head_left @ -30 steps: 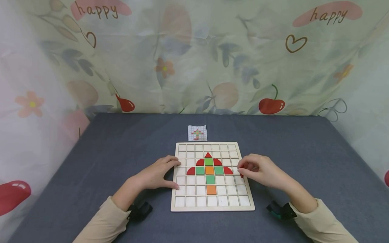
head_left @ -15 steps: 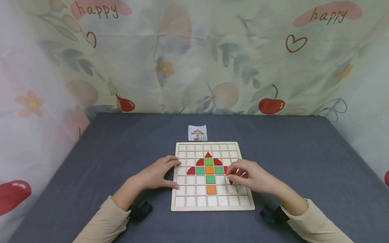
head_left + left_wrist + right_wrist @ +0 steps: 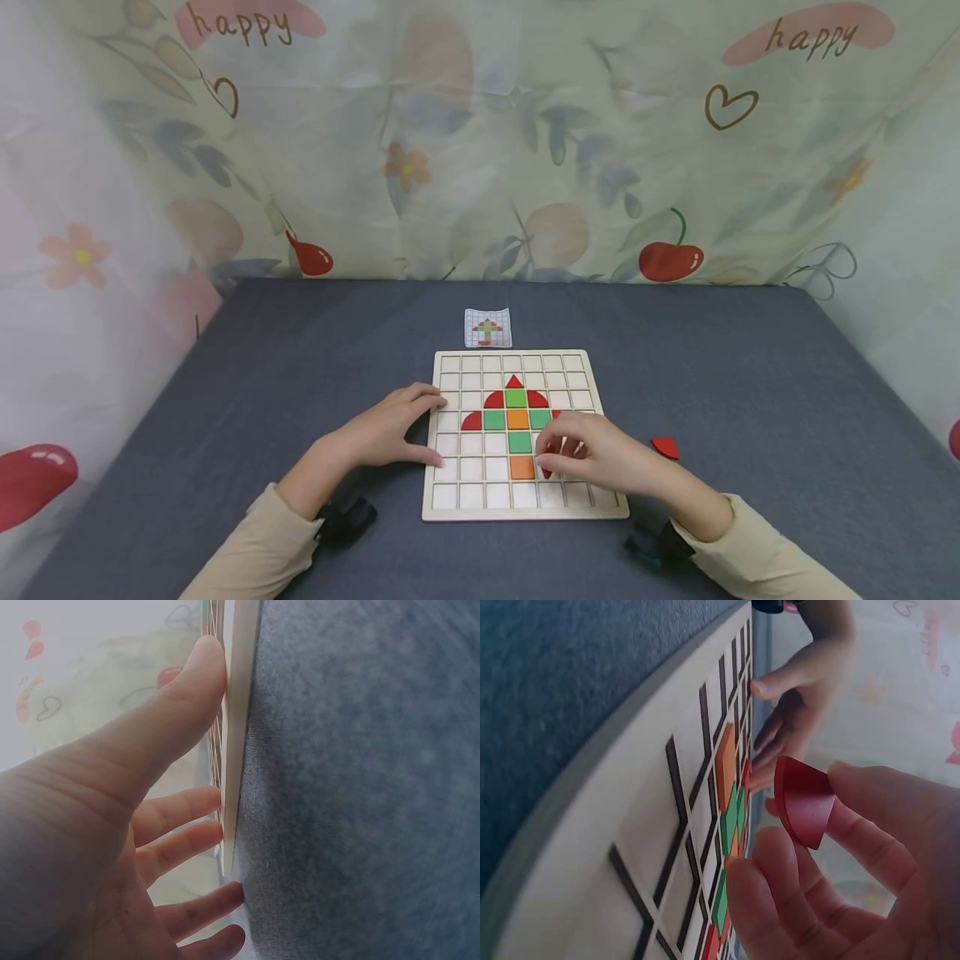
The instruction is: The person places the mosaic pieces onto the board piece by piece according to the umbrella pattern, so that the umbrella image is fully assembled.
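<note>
My left hand (image 3: pixel 386 429) rests at the left edge of a wooden grid board (image 3: pixel 448 500), thumb and fingertips touching its rim, fingers loosely extended. Above the lower right of the board, my right hand (image 3: pixel 596 454) pinches a red quarter-circle piece (image 3: pixel 806 802) between thumb and fingers, tilted clear of the surface. On the board lie a red triangle (image 3: pixel 513 382), several green squares (image 3: pixel 519 442), an orange square (image 3: pixel 517 419) in the middle and a lower orange square (image 3: pixel 522 468). Red quarter-circles (image 3: pixel 471 422) flank them; the right-hand one is partly covered by my right hand.
A small pattern card (image 3: pixel 487 318) with a similar coloured figure lies behind the board. Another red quarter-circle piece (image 3: pixel 665 448) lies on the dark tablecloth (image 3: pixel 337 333), right of the board beside my right forearm. A printed curtain (image 3: pixel 480 167) hangs behind the table.
My right hand has moved left and toward me, from the board's right edge to over its lower right cells, carrying the red piece. The loose red piece is now uncovered. My left hand stays still.
</note>
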Tool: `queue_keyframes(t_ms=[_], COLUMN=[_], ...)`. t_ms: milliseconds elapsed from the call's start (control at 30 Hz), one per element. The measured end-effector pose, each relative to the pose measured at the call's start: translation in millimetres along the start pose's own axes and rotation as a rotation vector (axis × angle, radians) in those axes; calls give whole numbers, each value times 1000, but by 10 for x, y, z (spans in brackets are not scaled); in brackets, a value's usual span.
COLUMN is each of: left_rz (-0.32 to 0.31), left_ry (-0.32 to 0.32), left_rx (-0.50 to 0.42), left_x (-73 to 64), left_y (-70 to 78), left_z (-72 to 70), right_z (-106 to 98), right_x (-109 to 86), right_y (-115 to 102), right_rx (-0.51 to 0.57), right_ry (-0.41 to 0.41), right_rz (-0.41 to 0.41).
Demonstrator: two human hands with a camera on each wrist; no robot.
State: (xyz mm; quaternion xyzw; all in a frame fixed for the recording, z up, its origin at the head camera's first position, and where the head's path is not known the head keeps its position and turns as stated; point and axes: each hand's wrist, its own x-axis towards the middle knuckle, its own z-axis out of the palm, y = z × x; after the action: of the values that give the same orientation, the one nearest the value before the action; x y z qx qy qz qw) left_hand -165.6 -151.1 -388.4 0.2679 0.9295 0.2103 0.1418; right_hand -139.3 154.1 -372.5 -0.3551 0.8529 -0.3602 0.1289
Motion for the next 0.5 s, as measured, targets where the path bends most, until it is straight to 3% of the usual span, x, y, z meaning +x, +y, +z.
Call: queue_keyframes(t_ms=[500], left_rz=[-7], left_ry=[-3], left_rx=[-3], left_x=[1], left_y=[7], left_z=[-3], right_z=[214], right_x=[51], right_y=[-114], right_rx=[-19], right_ry=[-30], right_rz=[63])
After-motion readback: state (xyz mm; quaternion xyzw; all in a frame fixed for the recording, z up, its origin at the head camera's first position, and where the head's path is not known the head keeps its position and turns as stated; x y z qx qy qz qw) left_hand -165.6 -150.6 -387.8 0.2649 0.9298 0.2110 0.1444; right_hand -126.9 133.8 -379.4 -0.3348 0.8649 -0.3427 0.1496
